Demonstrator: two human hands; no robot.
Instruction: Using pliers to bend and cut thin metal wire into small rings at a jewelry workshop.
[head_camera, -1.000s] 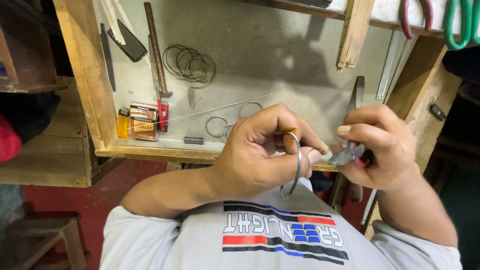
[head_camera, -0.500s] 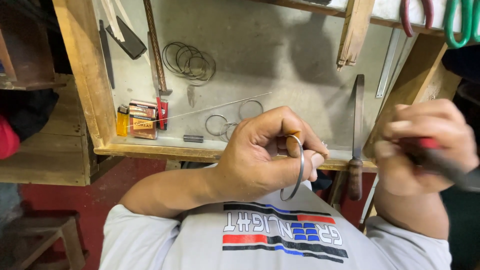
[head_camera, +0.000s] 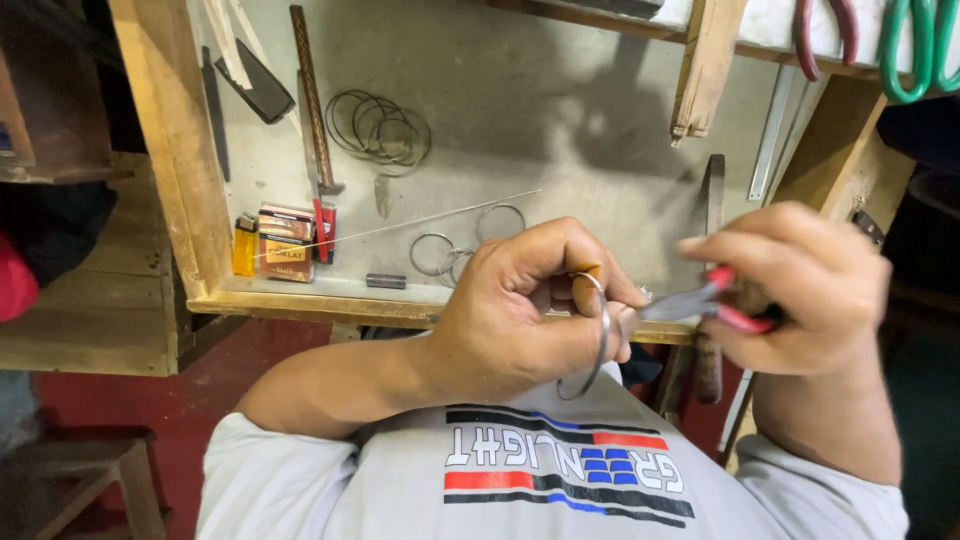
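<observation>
left hand grips wire ring | right hand clasps red-handled pliers | wooden tray: wire rings

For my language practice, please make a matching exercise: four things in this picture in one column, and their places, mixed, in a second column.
Things:
1. wire ring
2. pliers
3. yellow lighter
4. green scissors

Places:
a. at the top right corner
b. in the left hand
c. on the bench, beside the small boxes
d. in the right hand

Pairs: 1-b, 2-d, 3-c, 4-a
</observation>
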